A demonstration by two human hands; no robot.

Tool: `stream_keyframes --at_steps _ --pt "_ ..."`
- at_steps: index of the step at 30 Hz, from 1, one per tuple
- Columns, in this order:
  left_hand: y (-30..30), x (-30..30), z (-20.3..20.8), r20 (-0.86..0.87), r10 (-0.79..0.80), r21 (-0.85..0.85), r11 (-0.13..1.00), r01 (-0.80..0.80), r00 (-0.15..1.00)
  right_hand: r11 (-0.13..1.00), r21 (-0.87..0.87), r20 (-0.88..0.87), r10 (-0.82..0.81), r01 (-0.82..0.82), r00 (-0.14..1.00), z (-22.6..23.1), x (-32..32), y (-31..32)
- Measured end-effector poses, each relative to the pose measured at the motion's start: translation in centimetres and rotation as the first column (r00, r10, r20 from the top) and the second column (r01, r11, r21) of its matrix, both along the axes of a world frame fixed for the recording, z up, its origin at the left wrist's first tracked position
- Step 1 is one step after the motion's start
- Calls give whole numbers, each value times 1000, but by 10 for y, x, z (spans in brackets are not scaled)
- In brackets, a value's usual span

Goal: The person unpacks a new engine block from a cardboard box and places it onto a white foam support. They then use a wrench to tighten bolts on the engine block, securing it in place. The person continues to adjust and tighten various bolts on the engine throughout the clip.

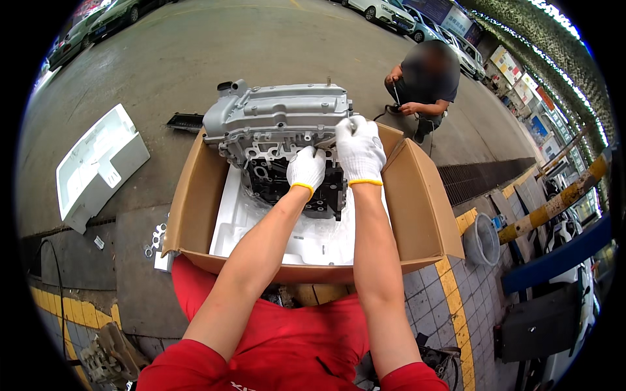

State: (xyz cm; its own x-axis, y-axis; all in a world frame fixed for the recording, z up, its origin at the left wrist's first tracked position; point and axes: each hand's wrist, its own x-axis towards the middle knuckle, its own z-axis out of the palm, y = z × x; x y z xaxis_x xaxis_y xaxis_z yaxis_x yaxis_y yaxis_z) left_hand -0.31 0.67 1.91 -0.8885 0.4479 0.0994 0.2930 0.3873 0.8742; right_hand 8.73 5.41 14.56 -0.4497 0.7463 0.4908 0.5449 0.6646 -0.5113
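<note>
Probably, beginning from the left, the first danger is at the foam (225, 228): if some small part would slip from the fingers, it could fall beside the engine (280, 114) and be difficult to find. The engine itself stands in the middle of the box (417, 208), its grey top above the rim; a strong pull toward the near side could tilt it, because the foam is perhaps not very firm. As for the pose, the gloved left hand (306, 168) is at the engine's near side, its fingers bent inward; whether they grasp something, I cannot tell. Further right, the right hand (360, 148), also gloved, is raised higher near the top's right end, fingers curled; what they grasp, if anything, is hidden.
</note>
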Motion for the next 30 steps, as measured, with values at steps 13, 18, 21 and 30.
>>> stream_keyframes --at_steps 13,18,21,30 --pt "-6 16 -3 522 -393 558 828 45 757 898 -403 -562 -92 -175 822 -91 29 74" --pt "-5 -3 -10 664 -594 697 711 -89 454 834 -506 -611 -164 -223 775 -93 26 62" --pt "-3 -4 -13 677 -643 719 682 -135 358 790 -568 -631 -238 -231 738 -90 27 49" --pt "3 -1 -14 654 -622 724 679 -120 431 843 -515 -557 -192 -155 808 -96 31 60"
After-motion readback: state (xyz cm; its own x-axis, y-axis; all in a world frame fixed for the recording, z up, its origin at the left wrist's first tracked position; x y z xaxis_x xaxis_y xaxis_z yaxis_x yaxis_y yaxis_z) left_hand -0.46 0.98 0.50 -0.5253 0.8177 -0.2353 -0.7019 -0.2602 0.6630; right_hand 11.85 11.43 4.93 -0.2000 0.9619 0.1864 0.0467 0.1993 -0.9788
